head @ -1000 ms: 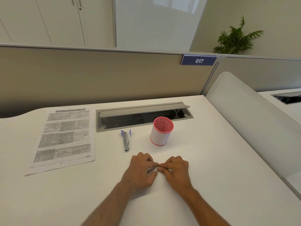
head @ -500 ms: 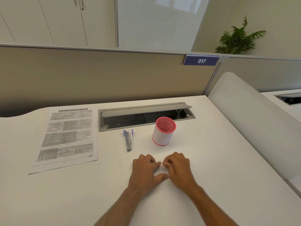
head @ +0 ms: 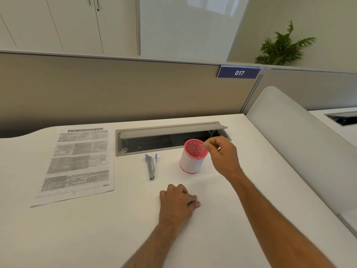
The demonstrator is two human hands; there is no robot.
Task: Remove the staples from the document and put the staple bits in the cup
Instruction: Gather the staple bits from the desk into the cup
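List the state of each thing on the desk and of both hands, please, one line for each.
cup: upright, open top, many staple bits inside.
staple remover: lying flat, untouched.
printed document: flat on the desk, face up.
cable tray lid: raised open.
right hand: above the cup rim, fingertips pinched; any staple bit is too small to see.
left hand: resting on the desk, fingers curled.

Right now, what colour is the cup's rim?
Pink-red, on a white-sided cup; the head view shows it.
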